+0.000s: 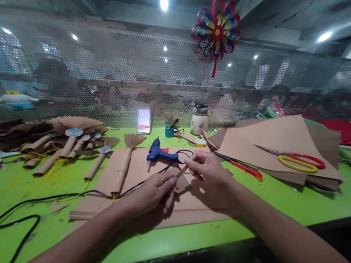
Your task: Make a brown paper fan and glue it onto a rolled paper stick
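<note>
Bare forearms (93, 229) reaching over the green table (186, 241)

Left hand (159, 188) and right hand (211, 171) are pinching a narrow brown strip (182, 172) between their fingertips, above brown sheets (91, 206); a blue glue gun (160, 153) is resting just beyond, slightly left.

A paper strip (181, 173) bridges the small gap between our left hand (159, 190) and right hand (205, 166). Just beyond, a blue glue gun (159, 153) obstructs the way forward. Leftward, a single paper fan (121, 167), a black cord (88, 190) and clustered fans (72, 132) block reach. Between our forearms, a bare strip of green counter (166, 243) follows the front edge; right of us, a wider bare patch ends at piled brown paper (259, 137). A perforated screen (123, 63) closes the back.
</note>
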Available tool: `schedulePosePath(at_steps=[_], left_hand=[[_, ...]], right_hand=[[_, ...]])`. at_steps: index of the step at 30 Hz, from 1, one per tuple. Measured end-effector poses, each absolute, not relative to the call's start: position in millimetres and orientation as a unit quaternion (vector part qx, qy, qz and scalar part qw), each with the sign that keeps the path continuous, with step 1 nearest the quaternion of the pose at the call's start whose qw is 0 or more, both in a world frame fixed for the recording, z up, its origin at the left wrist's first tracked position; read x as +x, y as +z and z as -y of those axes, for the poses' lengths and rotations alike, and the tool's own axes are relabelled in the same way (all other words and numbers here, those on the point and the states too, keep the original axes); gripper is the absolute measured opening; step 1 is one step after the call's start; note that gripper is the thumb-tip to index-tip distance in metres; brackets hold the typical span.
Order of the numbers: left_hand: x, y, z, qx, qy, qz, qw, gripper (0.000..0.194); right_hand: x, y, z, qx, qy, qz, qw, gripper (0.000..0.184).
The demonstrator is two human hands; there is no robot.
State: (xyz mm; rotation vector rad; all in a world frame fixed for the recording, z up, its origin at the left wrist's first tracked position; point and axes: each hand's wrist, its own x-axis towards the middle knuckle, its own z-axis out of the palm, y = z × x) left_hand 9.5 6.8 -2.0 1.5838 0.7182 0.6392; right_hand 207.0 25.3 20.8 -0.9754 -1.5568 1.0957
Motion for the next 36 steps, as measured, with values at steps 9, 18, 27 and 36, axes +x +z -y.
schedulePosePath(at_steps=[9,18,27,36], left_hand=[[9.1,1.1,-6.0,0.627,0.301,-0.313,0.647,0.047],[11.6,4.8,-8.4,0.638,0.297,-0.354,0.616,0.038],[15.1,2.0,-6.6,0.580,0.336,-0.337,0.661,0.023],[18.1,2.8,0.8,0.526,0.380,-0.312,0.694,0.015]], right_hand=[[206.6,18.1,-28.2,-0.389,0.439,0.637,0.500,0.028],[202.4,13.8,-25.5,-0.404,0.462,0.609,0.502,0.025],[203.7,6.8,-31.7,-0.400,0.492,0.583,0.509,0.029],[198.4,0.5,-34.1,-0.394,0.537,0.519,0.535,0.040]])
